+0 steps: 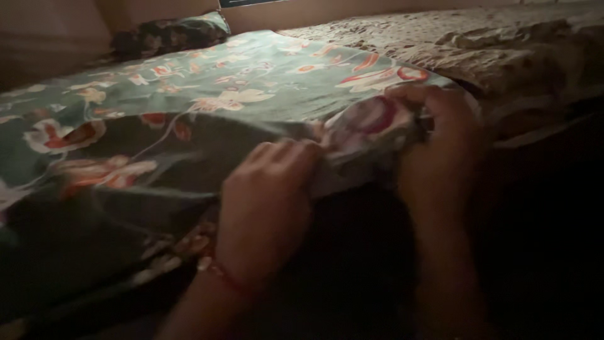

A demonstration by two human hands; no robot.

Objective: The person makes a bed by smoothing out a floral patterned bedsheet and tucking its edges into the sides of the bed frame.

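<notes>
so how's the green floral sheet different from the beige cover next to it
The green floral sheet has large red and cream flowers on a dark green ground; the beige cover carries a fine, pale pattern. The sheet's corner is bunched in the left hand and right hand; no hand touches the cover, which lies rumpled at its edge. Both lie on the bed.

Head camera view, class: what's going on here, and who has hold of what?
A person is bent over a bed in dim light. Both the left hand and the right hand grip a bunched corner of a green floral bedsheet at the mattress edge. The sheet lies spread over the bed, with a dark floral pillow at the far end and a beige patterned cover alongside on the right.
</notes>
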